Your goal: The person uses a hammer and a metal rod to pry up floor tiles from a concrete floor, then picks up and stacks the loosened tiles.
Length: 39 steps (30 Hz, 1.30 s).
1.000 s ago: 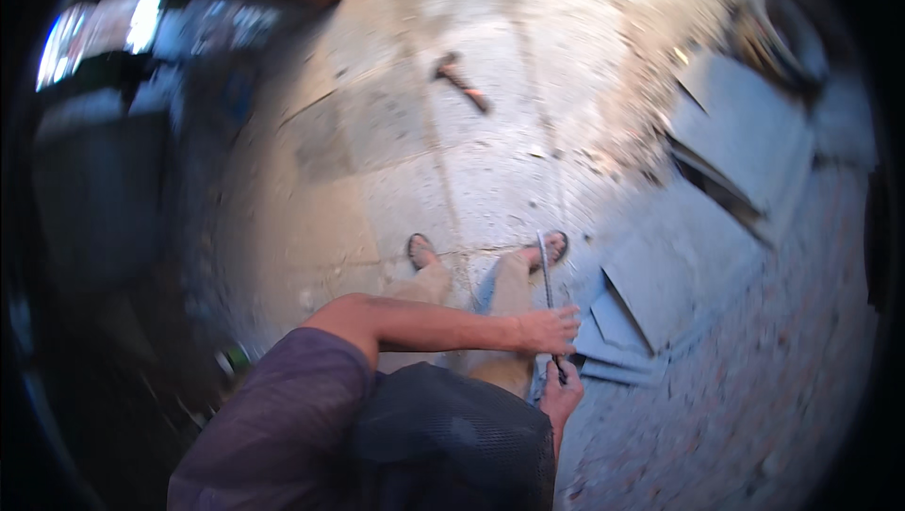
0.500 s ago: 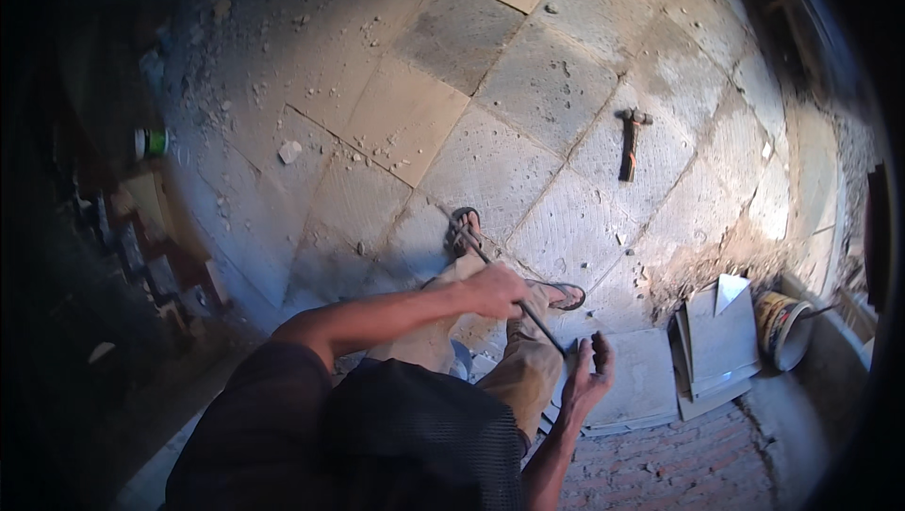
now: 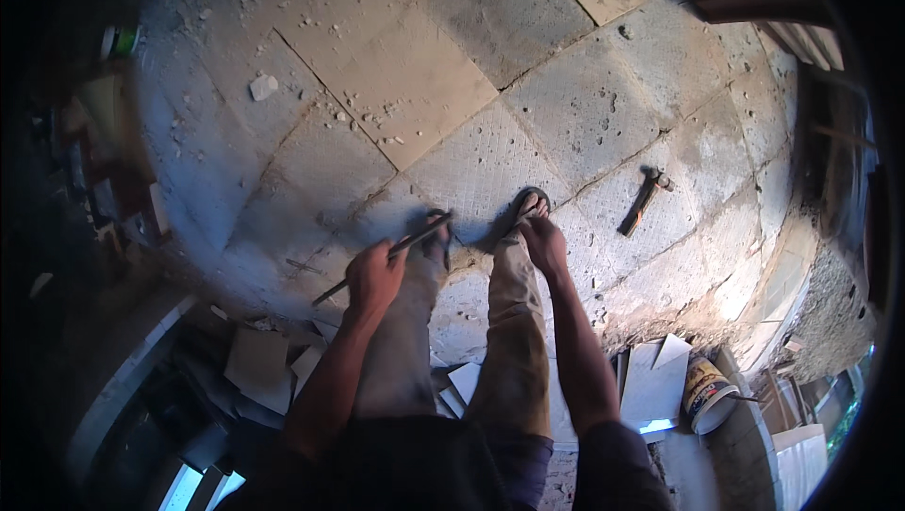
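My left hand (image 3: 374, 275) is closed round a thin dark metal rod (image 3: 419, 235), which slants across in front of my left shin. The rod's upper end reaches over my left foot, and its lower end points down to the left. My right hand (image 3: 544, 245) hangs over my right trouser leg, close to the sandalled right foot (image 3: 530, 204). Its fingers blend with the foot behind, so their grip is unclear. Farther right, a hammer (image 3: 644, 202) with a dark head and an orange-marked handle lies on the tiles, apart from both hands.
Dusty square tiles (image 3: 471, 148) cover the floor, with rubble and a pale broken chunk (image 3: 264, 87) at left. Behind my right arm lean tile pieces (image 3: 652, 384) beside a tipped bucket (image 3: 709, 396). Stacked items (image 3: 104, 176) line the left side; a low ledge (image 3: 123, 388) curves nearby.
The rod has passed from across my body to my left side, still in my left hand. My right hand has moved forward over the right leg. My feet and view have shifted.
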### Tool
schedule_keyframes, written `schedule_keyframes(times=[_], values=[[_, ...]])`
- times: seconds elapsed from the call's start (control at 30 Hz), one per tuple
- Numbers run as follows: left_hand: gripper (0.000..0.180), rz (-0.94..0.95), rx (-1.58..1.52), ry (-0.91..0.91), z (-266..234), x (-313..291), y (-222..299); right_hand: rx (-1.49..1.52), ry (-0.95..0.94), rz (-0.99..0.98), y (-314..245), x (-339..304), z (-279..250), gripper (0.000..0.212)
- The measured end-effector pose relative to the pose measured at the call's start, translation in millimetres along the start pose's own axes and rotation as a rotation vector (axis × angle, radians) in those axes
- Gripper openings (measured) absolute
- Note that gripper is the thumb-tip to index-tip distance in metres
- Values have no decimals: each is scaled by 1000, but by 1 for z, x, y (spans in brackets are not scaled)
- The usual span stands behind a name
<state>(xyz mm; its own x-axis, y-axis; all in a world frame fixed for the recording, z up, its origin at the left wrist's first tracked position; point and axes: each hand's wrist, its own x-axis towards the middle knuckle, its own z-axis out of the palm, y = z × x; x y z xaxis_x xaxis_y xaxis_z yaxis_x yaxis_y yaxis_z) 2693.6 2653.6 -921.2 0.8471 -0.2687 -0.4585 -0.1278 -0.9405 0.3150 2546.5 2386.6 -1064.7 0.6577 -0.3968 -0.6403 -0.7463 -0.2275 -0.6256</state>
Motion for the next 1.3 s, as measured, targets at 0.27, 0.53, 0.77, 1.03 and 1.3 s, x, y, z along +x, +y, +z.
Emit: schedule_keyframes(times=[0.27,0.53,0.77,1.03,1.3], values=[[30,-320,112,-142,41,6,-58,-273,13,-192,-16,323,101,74],[35,-441,-114,-234,26,34,-103,-466,189,102,-32,392,159,65],[40,-430,-258,-242,5,53,-114,-621,-57,383,-31,368,152,88],[29,100,271,-48,39,-2,-173,-110,-363,164,-68,278,146,68],[18,-320,-488,-1,4,-4,-183,-30,-229,-272,-207,179,151,37]])
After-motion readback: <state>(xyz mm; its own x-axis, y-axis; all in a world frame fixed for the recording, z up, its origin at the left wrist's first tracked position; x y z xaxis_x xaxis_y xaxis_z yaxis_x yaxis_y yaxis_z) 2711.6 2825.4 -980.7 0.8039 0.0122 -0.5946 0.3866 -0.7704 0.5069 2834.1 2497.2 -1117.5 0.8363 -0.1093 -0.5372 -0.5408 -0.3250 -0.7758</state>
